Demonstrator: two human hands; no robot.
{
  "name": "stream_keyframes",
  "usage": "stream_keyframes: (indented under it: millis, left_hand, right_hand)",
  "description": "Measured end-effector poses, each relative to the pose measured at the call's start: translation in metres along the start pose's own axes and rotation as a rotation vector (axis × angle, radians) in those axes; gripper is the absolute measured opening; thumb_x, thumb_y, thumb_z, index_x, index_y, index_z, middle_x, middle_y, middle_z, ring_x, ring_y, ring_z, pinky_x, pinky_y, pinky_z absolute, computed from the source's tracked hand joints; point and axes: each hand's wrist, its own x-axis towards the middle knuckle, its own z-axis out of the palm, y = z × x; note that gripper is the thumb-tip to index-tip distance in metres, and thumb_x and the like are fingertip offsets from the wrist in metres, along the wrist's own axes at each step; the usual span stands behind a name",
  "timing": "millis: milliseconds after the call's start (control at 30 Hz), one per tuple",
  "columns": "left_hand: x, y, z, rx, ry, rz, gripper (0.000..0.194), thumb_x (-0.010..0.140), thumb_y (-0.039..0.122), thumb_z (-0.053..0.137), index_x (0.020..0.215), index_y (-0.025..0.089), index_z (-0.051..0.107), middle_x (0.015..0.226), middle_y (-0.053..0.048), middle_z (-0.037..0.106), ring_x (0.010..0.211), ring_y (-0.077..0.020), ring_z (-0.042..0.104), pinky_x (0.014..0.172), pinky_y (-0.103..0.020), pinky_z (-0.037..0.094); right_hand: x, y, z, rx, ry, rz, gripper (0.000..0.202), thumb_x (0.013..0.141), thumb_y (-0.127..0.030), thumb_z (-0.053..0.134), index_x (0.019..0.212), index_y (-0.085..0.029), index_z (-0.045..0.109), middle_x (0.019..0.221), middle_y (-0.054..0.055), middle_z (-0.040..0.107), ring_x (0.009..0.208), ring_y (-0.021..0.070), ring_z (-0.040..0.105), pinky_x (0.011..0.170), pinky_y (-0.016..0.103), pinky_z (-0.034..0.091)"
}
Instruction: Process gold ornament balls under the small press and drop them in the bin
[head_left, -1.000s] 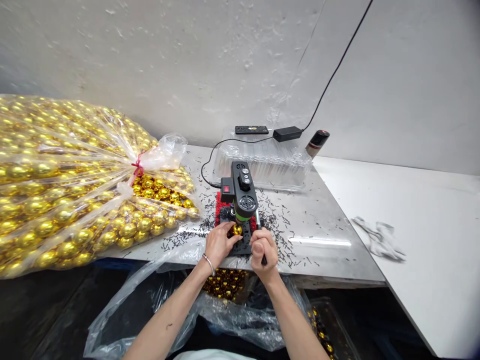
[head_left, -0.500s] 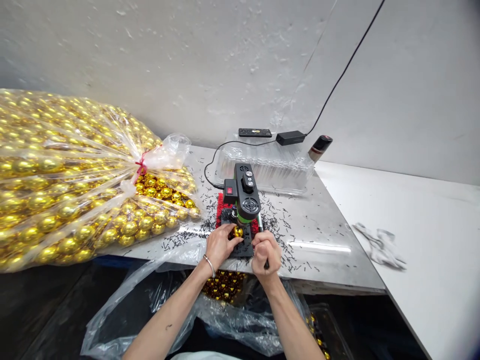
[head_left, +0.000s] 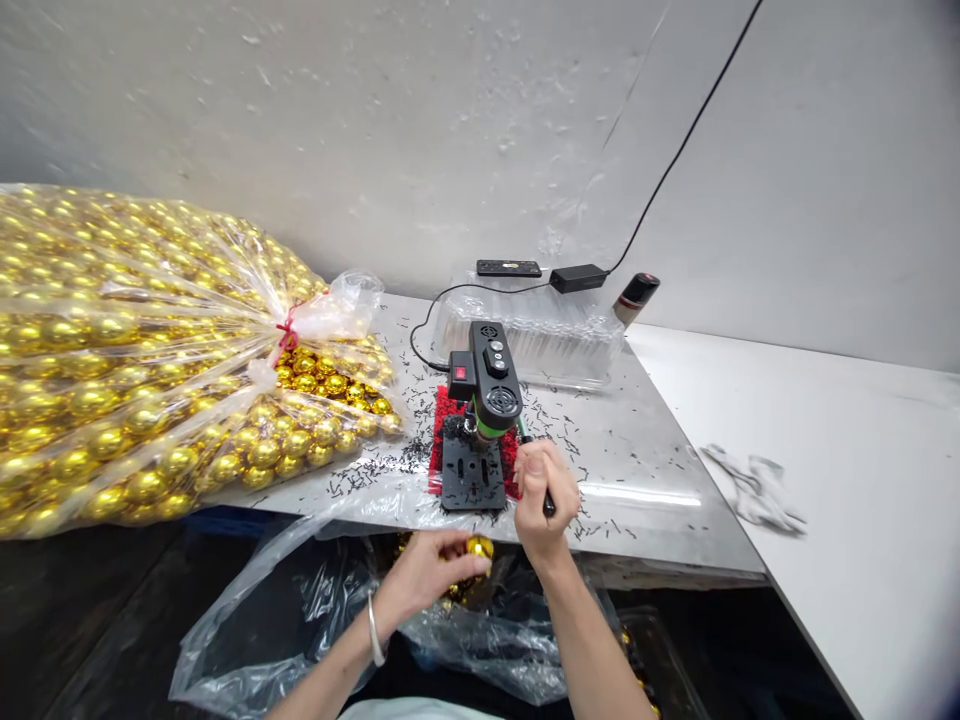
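Observation:
A small black bench drill press [head_left: 495, 385] stands on the metal tabletop, over a red mat [head_left: 444, 410]. My right hand [head_left: 546, 495] is wrapped round the press's lever handle [head_left: 550, 506]. Below the table's front edge, my left hand [head_left: 442, 568] pinches a shiny gold ball [head_left: 480, 547] between thumb and fingers. It is above an open clear plastic bag [head_left: 487, 640] that holds more gold balls. No ball sits on the press's slotted black base plate [head_left: 474, 482].
A big tied bag of gold balls [head_left: 135, 370] fills the left. Behind the press are a clear plastic box [head_left: 555, 340], a power adapter [head_left: 579, 278] and a black-capped bottle [head_left: 636, 298]. Black shavings litter the metal; white gloves [head_left: 757, 490] lie right.
My left hand has moved from the press base down toward me, over the open bag, with a gold ball in it. My right hand and the lever have shifted slightly right.

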Motion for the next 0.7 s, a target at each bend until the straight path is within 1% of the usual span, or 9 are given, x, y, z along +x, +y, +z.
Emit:
stream_keyframes:
  millis: [67,133,200,233,300,367,467,533,700]
  left_hand:
    - [-0.013,-0.028,0.009,-0.210,-0.055,-0.249,0.052,0.065,0.064,0.069,0.069,0.012,0.065,0.060,0.000,0.061,0.053,-0.0118,0.052,0.051,-0.024,0.039]
    - [-0.022,-0.051,0.014,-0.474,0.026,-0.525,0.055,0.066,0.067,0.066,0.071,0.012,0.063,0.063,-0.001,0.061,0.052,-0.0105,0.052,0.050,-0.023,0.041]
    - [-0.030,-0.060,0.012,-0.745,0.061,-0.696,0.049,0.069,0.059,0.070,0.081,0.012,0.064,0.071,-0.002,0.064,0.057,-0.0109,0.058,0.054,-0.024,0.047]
    - [-0.034,-0.058,0.008,-0.855,0.032,-0.713,0.042,0.069,0.049,0.075,0.085,0.012,0.064,0.075,-0.003,0.065,0.061,-0.0115,0.061,0.058,-0.024,0.050]
    - [-0.041,-0.043,-0.002,-0.991,-0.058,-0.616,0.036,0.062,0.023,0.082,0.092,0.011,0.066,0.083,-0.005,0.068,0.073,-0.0135,0.066,0.065,-0.023,0.053]
    - [-0.043,-0.017,-0.014,-1.001,-0.098,-0.460,0.046,0.057,0.006,0.080,0.100,0.013,0.067,0.092,-0.006,0.069,0.085,-0.0156,0.068,0.074,-0.023,0.054]
    - [-0.033,0.022,-0.030,-0.905,-0.021,-0.268,0.045,0.066,0.006,0.076,0.109,0.015,0.065,0.094,-0.007,0.071,0.091,-0.0156,0.068,0.082,-0.022,0.054]
    - [-0.017,0.040,-0.038,-0.868,0.075,-0.177,0.041,0.073,0.009,0.073,0.112,0.015,0.064,0.088,-0.005,0.071,0.085,-0.0135,0.069,0.078,-0.021,0.056]
    - [0.029,0.049,-0.044,-0.887,0.231,-0.082,0.018,0.085,0.019,0.063,0.102,0.014,0.064,0.089,-0.005,0.071,0.062,-0.0066,0.065,0.052,-0.013,0.052]
  right_hand:
    - [-0.003,0.002,0.001,0.002,0.010,-0.005,0.032,0.090,-0.009,0.038,0.061,-0.020,0.036,0.061,-0.001,0.044,0.060,0.0117,0.045,0.054,0.028,0.032]
    - [-0.004,0.002,0.001,0.004,0.008,-0.010,0.031,0.090,-0.009,0.038,0.061,-0.020,0.037,0.062,-0.001,0.044,0.061,0.0121,0.046,0.055,0.028,0.033]
    - [-0.004,0.002,0.000,0.002,-0.007,-0.014,0.031,0.090,-0.009,0.038,0.062,-0.021,0.037,0.061,-0.001,0.044,0.062,0.0127,0.047,0.055,0.028,0.034]
    - [-0.004,0.002,0.000,0.002,-0.011,-0.017,0.031,0.090,-0.009,0.038,0.062,-0.021,0.038,0.061,-0.001,0.044,0.062,0.0130,0.047,0.056,0.028,0.034]
    - [-0.004,0.001,0.000,0.001,-0.006,-0.017,0.031,0.090,-0.009,0.038,0.061,-0.021,0.038,0.061,-0.001,0.044,0.062,0.0133,0.047,0.056,0.028,0.034]
    - [-0.005,0.001,0.001,0.004,0.006,-0.005,0.031,0.090,-0.010,0.038,0.061,-0.021,0.038,0.061,-0.001,0.044,0.061,0.0132,0.047,0.055,0.029,0.034]
    - [-0.006,0.001,0.001,0.008,0.010,0.013,0.031,0.090,-0.010,0.038,0.062,-0.021,0.039,0.063,0.000,0.046,0.060,0.0127,0.046,0.055,0.028,0.034]
    - [-0.006,0.001,0.001,0.008,-0.001,0.008,0.030,0.090,-0.010,0.038,0.062,-0.021,0.040,0.064,0.000,0.046,0.061,0.0128,0.047,0.055,0.028,0.035]
    - [-0.006,0.002,-0.002,-0.014,-0.038,-0.010,0.029,0.090,-0.009,0.039,0.063,-0.020,0.041,0.065,0.000,0.048,0.064,0.0132,0.048,0.057,0.028,0.036]
